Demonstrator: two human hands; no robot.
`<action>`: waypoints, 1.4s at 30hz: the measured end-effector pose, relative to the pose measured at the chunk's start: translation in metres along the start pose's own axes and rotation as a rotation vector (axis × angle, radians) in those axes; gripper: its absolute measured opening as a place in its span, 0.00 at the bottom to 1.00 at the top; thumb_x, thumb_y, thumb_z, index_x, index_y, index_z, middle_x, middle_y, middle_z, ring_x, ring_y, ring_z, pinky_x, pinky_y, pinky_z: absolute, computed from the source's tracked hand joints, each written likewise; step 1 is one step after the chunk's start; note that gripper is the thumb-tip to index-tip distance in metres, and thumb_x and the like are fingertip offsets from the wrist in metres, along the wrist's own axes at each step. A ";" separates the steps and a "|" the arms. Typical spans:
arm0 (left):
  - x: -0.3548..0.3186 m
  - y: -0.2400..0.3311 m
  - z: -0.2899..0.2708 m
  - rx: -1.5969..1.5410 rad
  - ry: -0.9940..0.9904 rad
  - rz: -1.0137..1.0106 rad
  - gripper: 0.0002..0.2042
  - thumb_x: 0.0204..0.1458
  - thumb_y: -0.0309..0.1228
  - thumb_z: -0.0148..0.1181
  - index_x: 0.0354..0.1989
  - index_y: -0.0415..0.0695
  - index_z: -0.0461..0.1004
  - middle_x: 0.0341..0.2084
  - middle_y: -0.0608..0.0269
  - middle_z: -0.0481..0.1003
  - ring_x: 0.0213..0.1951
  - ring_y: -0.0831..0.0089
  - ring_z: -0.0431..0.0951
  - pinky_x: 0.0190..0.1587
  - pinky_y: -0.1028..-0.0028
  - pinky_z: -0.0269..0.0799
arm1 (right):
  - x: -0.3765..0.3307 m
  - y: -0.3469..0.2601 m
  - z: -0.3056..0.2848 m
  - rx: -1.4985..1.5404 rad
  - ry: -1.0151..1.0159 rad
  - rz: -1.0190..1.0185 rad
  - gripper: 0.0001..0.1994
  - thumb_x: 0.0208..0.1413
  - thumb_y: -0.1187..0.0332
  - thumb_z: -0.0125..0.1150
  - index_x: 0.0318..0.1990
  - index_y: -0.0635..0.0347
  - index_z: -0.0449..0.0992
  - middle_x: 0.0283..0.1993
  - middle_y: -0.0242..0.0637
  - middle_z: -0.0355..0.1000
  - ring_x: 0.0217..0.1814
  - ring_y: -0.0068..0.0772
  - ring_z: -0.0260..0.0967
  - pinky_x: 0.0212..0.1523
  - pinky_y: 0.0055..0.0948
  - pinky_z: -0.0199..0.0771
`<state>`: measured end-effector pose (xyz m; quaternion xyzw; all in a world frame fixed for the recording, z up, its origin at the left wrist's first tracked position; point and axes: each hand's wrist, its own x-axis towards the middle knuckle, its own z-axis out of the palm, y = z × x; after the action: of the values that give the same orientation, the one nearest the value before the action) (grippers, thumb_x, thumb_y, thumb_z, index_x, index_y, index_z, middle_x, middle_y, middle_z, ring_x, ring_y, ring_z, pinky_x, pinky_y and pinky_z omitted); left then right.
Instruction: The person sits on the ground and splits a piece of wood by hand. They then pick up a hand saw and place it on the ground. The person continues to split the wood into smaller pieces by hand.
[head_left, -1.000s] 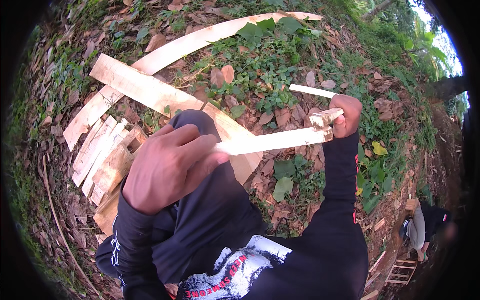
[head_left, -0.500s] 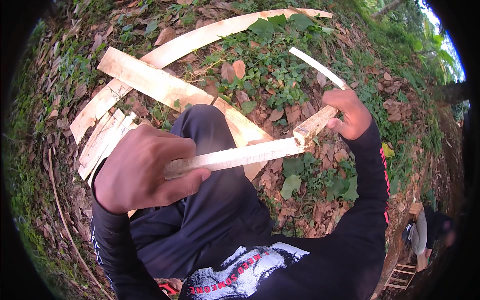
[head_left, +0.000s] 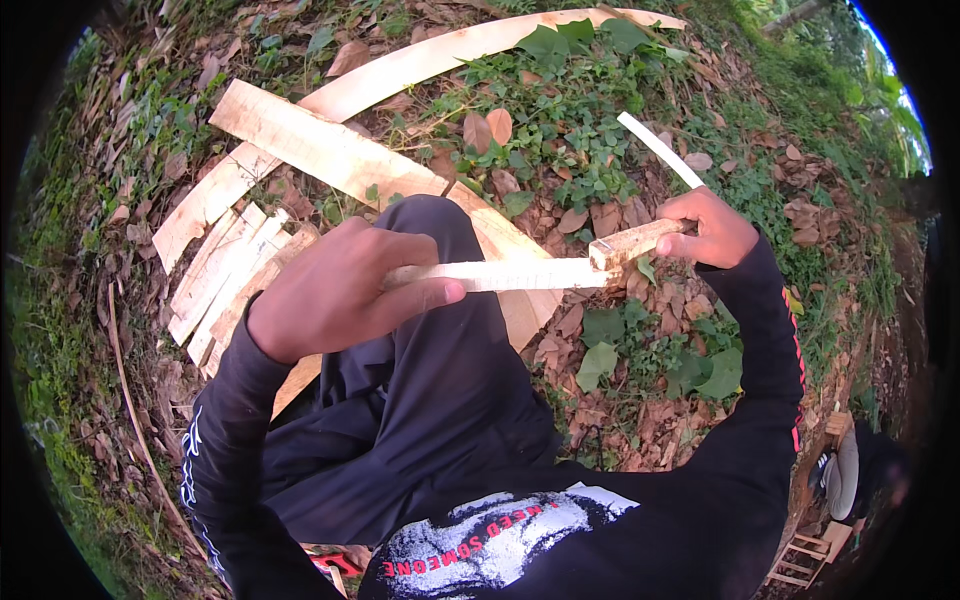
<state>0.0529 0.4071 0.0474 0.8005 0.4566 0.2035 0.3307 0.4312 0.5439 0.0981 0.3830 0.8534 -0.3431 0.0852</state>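
My left hand (head_left: 340, 290) is shut around one end of a long pale wooden strip (head_left: 500, 273), which lies level above my dark-trousered knee. Over leafy ground on the right, my right hand (head_left: 705, 225) grips a wooden tool (head_left: 632, 243). The tool's blocky end touches the far end of the strip. A thin pale rod (head_left: 655, 147) sticks out of that hand, up and to the left. Whether the tool has a blade I cannot tell.
Broad pale wooden planks (head_left: 330, 150) and a long curved slat (head_left: 450, 50) lie on the ground ahead. A bundle of several shorter strips (head_left: 225, 275) lies at the left. Dry leaves and green plants (head_left: 570, 140) cover the soil. Another person (head_left: 850, 470) crouches at the lower right by a small wooden frame (head_left: 800, 560).
The thin rod in my right hand has swung from pointing left to pointing up and left. My left hand shifted slightly along the strip, which now lies more level.
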 end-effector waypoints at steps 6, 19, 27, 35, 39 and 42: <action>0.006 0.014 0.003 0.090 0.171 -0.105 0.20 0.59 0.47 0.60 0.27 0.39 0.76 0.11 0.50 0.64 0.17 0.50 0.66 0.24 0.57 0.61 | 0.002 0.011 0.003 -0.092 0.172 0.066 0.31 0.58 0.42 0.59 0.22 0.65 0.68 0.16 0.35 0.51 0.20 0.30 0.49 0.25 0.35 0.49; 0.040 0.031 0.035 0.462 0.475 -0.508 0.21 0.58 0.49 0.57 0.25 0.41 0.73 0.13 0.49 0.71 0.19 0.49 0.75 0.23 0.55 0.68 | 0.047 -0.012 0.059 -0.349 0.731 0.417 0.33 0.55 0.36 0.59 0.20 0.63 0.74 0.13 0.47 0.65 0.18 0.54 0.66 0.24 0.47 0.64; 0.020 0.007 0.035 0.391 0.480 -0.475 0.19 0.55 0.46 0.63 0.28 0.39 0.75 0.14 0.47 0.71 0.21 0.48 0.75 0.25 0.56 0.68 | 0.064 0.001 0.099 -0.376 0.807 0.316 0.35 0.52 0.34 0.60 0.16 0.61 0.68 0.10 0.45 0.60 0.16 0.52 0.64 0.21 0.47 0.62; -0.005 -0.018 0.030 0.100 0.507 -0.437 0.16 0.56 0.39 0.63 0.27 0.36 0.73 0.14 0.43 0.68 0.18 0.47 0.70 0.23 0.58 0.63 | 0.069 -0.029 0.092 -0.333 0.888 0.100 0.22 0.53 0.48 0.67 0.26 0.60 0.72 0.28 0.42 0.72 0.33 0.45 0.72 0.33 0.43 0.69; -0.036 -0.027 0.031 0.083 0.599 -0.524 0.16 0.56 0.37 0.64 0.25 0.35 0.71 0.10 0.48 0.62 0.13 0.56 0.61 0.21 0.63 0.57 | 0.058 -0.044 0.095 -0.230 1.196 -0.246 0.14 0.50 0.63 0.69 0.36 0.61 0.74 0.41 0.42 0.72 0.50 0.44 0.68 0.49 0.41 0.68; -0.076 -0.043 0.026 0.137 0.641 -0.603 0.18 0.56 0.37 0.64 0.24 0.34 0.69 0.09 0.56 0.56 0.15 0.69 0.52 0.20 0.66 0.51 | 0.037 -0.051 0.101 -0.017 1.407 -0.264 0.06 0.51 0.73 0.62 0.35 0.64 0.74 0.40 0.43 0.73 0.44 0.43 0.72 0.46 0.37 0.71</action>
<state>0.0059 0.3479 -0.0032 0.5482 0.7614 0.3051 0.1630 0.3573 0.4762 0.0332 0.4062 0.7479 -0.0153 -0.5249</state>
